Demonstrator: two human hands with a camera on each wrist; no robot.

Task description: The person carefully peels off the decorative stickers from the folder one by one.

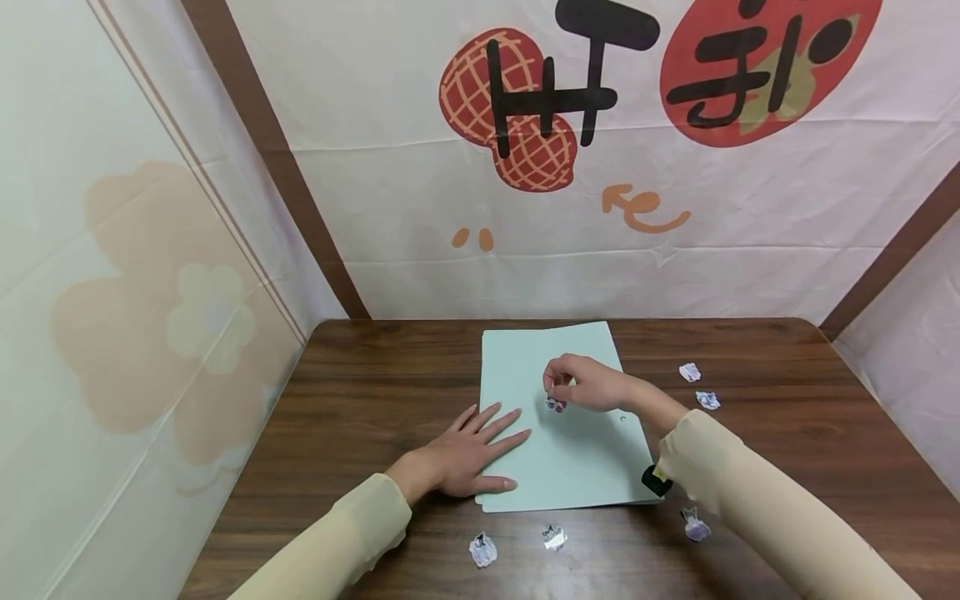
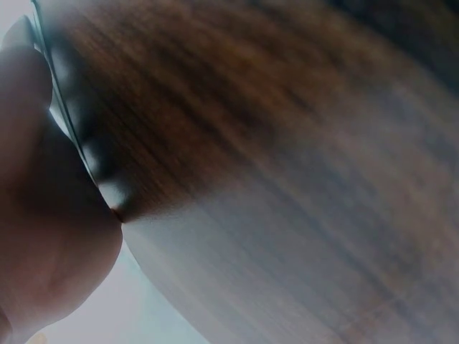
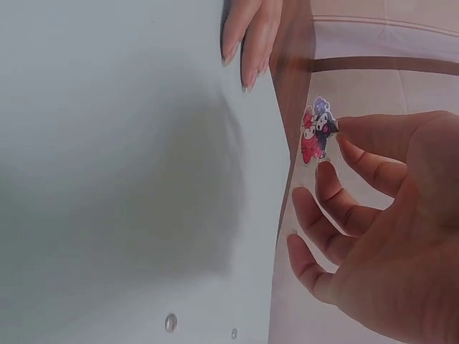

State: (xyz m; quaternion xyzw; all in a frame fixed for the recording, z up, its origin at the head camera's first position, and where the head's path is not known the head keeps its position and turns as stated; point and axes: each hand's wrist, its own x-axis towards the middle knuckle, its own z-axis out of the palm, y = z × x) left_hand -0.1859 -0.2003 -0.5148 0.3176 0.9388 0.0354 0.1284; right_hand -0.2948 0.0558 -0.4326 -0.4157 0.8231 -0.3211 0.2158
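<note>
A cartoon sticker (image 3: 316, 135), red on one side and dark purple on the other, is pinched between the thumb and index finger of my right hand (image 1: 592, 385). That hand hovers over a pale blue-green pad or folder (image 1: 555, 471), and its other fingers are loosely bent. My left hand (image 1: 467, 457) rests with fingers spread on the left edge of the same sheet. In the right wrist view, two small clear droplet-like dots, one of them a larger dot (image 3: 171, 322), lie on the sheet. Only part of the left hand (image 2: 50, 236) shows in the left wrist view.
Crumpled scraps lie around the sheet on the brown wooden table (image 1: 360, 400): a scrap (image 1: 483, 550) and a shiny scrap (image 1: 554, 537) in front, another (image 1: 696, 525) near the right sleeve, and two more (image 1: 707, 400) at right. A printed curtain (image 1: 375, 200) hangs behind.
</note>
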